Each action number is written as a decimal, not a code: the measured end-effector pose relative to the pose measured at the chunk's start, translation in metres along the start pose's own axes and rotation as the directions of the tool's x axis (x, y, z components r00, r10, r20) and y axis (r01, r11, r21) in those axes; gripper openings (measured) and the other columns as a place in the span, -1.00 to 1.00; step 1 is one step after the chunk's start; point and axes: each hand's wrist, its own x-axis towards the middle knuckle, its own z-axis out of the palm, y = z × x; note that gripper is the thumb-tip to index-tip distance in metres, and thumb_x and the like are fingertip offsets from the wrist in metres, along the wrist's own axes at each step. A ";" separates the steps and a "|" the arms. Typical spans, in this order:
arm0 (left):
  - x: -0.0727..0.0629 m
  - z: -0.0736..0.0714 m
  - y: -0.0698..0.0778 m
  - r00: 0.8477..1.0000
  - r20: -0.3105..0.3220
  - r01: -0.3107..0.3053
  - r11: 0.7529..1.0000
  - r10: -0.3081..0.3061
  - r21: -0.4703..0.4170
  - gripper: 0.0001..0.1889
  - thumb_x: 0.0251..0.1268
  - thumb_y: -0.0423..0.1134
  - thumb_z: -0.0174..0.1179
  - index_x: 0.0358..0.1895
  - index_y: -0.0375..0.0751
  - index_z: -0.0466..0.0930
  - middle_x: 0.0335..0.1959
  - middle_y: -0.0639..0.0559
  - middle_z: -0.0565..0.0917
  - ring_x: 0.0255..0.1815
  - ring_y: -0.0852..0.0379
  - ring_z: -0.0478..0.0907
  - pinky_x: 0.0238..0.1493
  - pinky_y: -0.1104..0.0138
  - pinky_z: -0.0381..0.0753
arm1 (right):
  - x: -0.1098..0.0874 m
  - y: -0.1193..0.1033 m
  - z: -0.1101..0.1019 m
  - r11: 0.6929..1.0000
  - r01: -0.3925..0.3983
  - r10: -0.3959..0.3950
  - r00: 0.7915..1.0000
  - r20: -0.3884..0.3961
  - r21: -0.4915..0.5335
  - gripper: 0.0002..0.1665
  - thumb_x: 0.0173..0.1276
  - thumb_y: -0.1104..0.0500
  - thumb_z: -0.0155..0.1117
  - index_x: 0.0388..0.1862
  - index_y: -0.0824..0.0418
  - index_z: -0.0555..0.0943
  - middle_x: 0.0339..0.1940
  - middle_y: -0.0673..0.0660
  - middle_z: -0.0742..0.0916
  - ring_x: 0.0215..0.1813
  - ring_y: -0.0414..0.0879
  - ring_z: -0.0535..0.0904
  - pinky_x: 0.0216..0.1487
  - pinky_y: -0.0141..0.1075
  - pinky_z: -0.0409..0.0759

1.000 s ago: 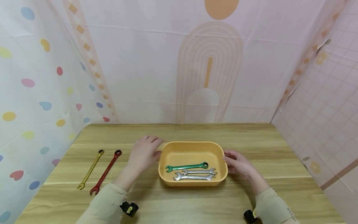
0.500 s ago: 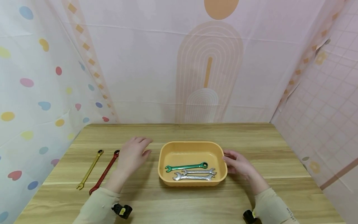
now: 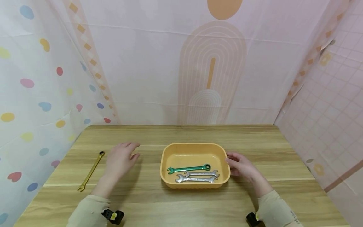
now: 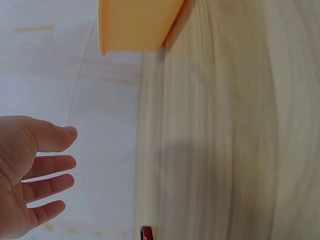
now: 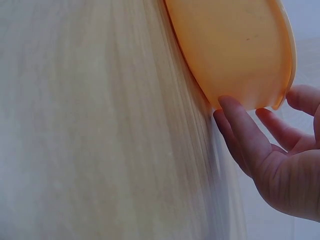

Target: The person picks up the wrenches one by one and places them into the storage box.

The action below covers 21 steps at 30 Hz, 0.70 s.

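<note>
A yellow plastic bin (image 3: 195, 186) stands on the table. A green combination wrench (image 3: 189, 169) and two silver open-end wrenches (image 3: 202, 173) lie inside it. My right hand (image 3: 242, 165) holds the bin's right end, thumb at the rim and fingers against the outer wall, as the right wrist view shows. Left of the bin, my left hand (image 3: 120, 159) is above the table with its fingers spread and nothing in them. The left hand and forearm hide the red wrench in the head view; its ring end (image 4: 146, 233) shows at the bottom of the left wrist view.
A gold combination wrench (image 3: 91, 171) lies at the left of the wood-grain table (image 3: 181, 208). Printed cloth hangs behind the table (image 3: 141, 78) and along both sides.
My left hand has moved left, away from the bin and over the red wrench, which it now covers in the head view. The right hand and the bin have stayed in place.
</note>
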 end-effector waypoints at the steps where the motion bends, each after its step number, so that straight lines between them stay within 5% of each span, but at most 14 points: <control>1: -0.001 0.000 -0.002 1.000 -0.008 -0.002 1.000 0.002 0.004 -0.62 0.01 -0.38 0.49 -0.05 -0.32 0.68 -0.13 -0.25 0.71 -0.09 -0.27 0.62 -0.06 -0.11 0.57 | 0.000 0.000 0.000 1.000 0.000 0.000 1.000 0.002 0.001 -0.34 0.52 0.24 0.10 0.45 0.53 0.17 0.20 0.40 0.48 -0.03 -0.07 0.60 -0.04 -0.12 0.68; 7: -0.007 -0.002 -0.014 0.999 -0.054 -0.003 0.999 0.004 0.034 -0.61 -0.05 -0.38 0.51 -0.07 -0.30 0.69 -0.17 -0.24 0.72 -0.16 -0.27 0.64 -0.17 -0.11 0.60 | -0.001 0.000 0.000 1.000 0.002 -0.002 1.000 0.015 0.004 -0.33 0.52 0.23 0.10 0.46 0.53 0.15 0.23 0.43 0.47 -0.02 -0.06 0.60 -0.02 -0.11 0.67; 16: -0.014 -0.007 -0.035 0.997 -0.021 0.072 0.997 -0.071 0.027 -0.62 0.03 -0.34 0.46 -0.02 -0.30 0.67 -0.20 -0.25 0.71 -0.31 -0.21 0.63 -0.32 -0.11 0.58 | -0.002 0.000 0.000 1.000 0.007 -0.007 1.000 0.007 -0.022 -0.34 0.53 0.21 0.11 0.45 0.52 0.18 0.15 0.36 0.52 -0.04 -0.07 0.59 -0.07 -0.15 0.68; 21: -0.018 -0.012 -0.044 0.991 -0.004 0.137 0.991 -0.137 0.005 -0.62 0.07 -0.33 0.43 0.00 -0.34 0.66 -0.12 -0.31 0.70 -0.16 -0.33 0.62 -0.23 -0.17 0.56 | -0.002 0.000 0.001 1.000 0.007 -0.007 1.000 0.008 -0.021 -0.34 0.53 0.21 0.10 0.45 0.52 0.18 0.15 0.36 0.51 -0.03 -0.07 0.58 -0.06 -0.16 0.67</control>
